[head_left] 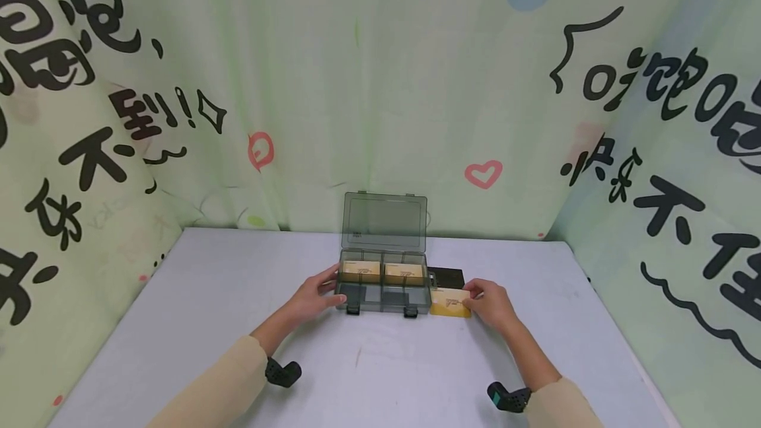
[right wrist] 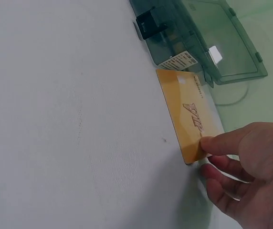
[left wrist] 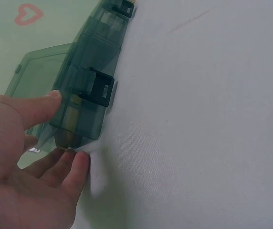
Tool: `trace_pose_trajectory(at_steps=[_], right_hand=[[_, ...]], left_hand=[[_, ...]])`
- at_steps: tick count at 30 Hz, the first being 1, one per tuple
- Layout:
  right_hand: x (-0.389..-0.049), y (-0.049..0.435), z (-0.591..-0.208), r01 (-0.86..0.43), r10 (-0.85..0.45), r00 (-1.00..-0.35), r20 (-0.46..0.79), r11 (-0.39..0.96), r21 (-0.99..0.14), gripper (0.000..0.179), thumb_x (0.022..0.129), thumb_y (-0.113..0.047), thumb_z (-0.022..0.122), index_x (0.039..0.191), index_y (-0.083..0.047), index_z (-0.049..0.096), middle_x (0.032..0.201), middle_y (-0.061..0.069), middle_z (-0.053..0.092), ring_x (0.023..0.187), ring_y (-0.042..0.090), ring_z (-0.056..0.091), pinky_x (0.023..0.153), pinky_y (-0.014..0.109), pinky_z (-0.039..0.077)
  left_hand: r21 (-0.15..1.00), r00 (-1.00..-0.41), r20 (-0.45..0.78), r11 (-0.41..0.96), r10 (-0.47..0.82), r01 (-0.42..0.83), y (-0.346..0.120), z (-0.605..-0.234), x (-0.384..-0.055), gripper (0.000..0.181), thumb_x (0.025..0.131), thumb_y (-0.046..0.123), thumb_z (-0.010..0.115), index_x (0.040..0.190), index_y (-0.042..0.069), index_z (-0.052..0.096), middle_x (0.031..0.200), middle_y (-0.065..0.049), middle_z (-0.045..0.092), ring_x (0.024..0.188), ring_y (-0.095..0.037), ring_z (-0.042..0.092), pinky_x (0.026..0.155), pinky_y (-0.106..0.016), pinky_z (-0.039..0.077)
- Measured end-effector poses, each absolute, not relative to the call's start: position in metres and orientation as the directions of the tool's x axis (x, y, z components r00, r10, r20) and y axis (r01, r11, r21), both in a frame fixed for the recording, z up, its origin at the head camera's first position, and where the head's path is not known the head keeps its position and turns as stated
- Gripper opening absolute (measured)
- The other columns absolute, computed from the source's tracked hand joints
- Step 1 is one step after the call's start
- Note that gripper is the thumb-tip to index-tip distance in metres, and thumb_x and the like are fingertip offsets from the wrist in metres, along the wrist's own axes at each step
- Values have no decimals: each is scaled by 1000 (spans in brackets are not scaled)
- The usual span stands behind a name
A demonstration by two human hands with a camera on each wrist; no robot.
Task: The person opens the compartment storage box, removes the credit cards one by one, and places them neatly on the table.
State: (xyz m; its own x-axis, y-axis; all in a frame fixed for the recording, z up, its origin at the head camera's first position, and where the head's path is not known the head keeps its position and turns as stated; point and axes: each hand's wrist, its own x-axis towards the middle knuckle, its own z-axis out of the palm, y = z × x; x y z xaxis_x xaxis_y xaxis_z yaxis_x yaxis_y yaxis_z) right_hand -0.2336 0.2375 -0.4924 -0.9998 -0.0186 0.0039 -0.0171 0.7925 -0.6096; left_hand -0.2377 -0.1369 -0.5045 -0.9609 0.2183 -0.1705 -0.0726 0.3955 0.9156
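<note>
A see-through dark grey-green plastic compartment box stands on the table, its lid raised at the back. Its two rear compartments hold yellow cards on the left and more on the right. My left hand grips the box's left end, thumb at the front corner and fingers along the side. Between thumb and fingers, my right hand pinches a yellow VIP card by its outer end. The card's other end is close to the box's right side; whether they touch I cannot tell.
Behind the yellow card, against the box's right side, lies a flat black item. Two black latches, one of them the left latch, hang at the box's front. The white-covered table is bordered by a printed curtain.
</note>
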Motion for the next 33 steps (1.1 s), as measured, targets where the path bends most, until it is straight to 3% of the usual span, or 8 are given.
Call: trace_pose_trajectory(at_steps=[15,25,33], right_hand=[[-238,231,-489,-36,-47,-999,-6,834,-550,27,79,-3,70,106,2,67,94,14,63,81,22,54,76,37,47],[-240,223,-488,-32,-30,-999,15,718,-695,29,86,-8,69,114,0,65,103,15,66,92,25,63,80,34,53],[-244,209,-483,-63,-59,-998,29,708,-703,30,89,-10,67,117,-1,64,107,14,65,95,25,62,82,36,53]], left_hand=[[916,-960,-169,396,223,-70,-137,-503,-239,77,88,16,70,153,23,30,153,-14,39,140,-37,39,110,-53,38],[914,-961,-167,401,222,-66,-139,-506,-239,78,88,15,71,153,23,30,153,-14,39,140,-37,39,111,-53,37],[913,-959,-177,400,221,-76,-137,-504,-238,77,89,15,70,153,23,29,153,-14,39,140,-37,39,111,-53,37]])
